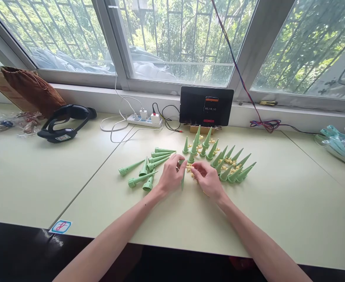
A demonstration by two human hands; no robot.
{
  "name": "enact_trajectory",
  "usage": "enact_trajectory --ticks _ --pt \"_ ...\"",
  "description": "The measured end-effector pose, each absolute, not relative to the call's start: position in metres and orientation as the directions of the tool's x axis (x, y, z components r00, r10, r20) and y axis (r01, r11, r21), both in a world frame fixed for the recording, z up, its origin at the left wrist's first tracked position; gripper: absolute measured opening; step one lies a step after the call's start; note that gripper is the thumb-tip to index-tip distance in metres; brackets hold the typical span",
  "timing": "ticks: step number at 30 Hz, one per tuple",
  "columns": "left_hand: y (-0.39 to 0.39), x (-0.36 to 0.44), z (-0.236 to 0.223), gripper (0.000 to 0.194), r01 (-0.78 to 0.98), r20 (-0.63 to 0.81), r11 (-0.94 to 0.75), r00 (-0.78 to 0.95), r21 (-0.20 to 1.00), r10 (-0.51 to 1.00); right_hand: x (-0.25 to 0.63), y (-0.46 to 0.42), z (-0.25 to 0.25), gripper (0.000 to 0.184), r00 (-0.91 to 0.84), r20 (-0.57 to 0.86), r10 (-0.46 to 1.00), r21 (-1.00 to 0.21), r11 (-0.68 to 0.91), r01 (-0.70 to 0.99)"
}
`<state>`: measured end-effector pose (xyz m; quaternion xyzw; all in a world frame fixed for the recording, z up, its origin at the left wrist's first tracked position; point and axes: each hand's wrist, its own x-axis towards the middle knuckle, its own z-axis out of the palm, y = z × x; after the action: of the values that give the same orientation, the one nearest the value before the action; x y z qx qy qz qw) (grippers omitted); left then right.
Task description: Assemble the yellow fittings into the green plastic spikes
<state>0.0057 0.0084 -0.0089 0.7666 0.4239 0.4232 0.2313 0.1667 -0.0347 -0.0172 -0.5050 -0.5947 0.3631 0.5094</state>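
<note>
My left hand (170,175) is closed on a green plastic watering spike (183,180), its tip pointing down toward me. Facing it, my right hand (209,181) pinches a small yellow valve (189,167) whose end meets the spike's upper part; how deep it sits is hidden by the fingers. To the left of my hands lie several loose green spikes (128,167), pointing various ways. Beyond and to the right, several more green spikes (207,141) stand tip up on the table, with yellow valves (229,160) among them. Some valves are partly covered by my right hand.
At the back, a tablet (207,105) showing a timer leans on a stand. A power strip (146,120) with white cables is left of it. Black head-worn goggles (66,122) and a brown pouch (33,88) are far left. Teal and pink handled items (338,143) lie far right.
</note>
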Motion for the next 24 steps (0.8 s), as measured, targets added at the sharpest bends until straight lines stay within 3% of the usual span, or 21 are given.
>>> enact_trajectory --ticks 24 --pt "0.0055 0.0063 -0.0054 0.014 0.425 0.469 -0.554 0.294 0.716 0.833 0.1669 -0.036 -0.0153 0.028 0.014 0.238 0.971 -0.936 0.225 0.269"
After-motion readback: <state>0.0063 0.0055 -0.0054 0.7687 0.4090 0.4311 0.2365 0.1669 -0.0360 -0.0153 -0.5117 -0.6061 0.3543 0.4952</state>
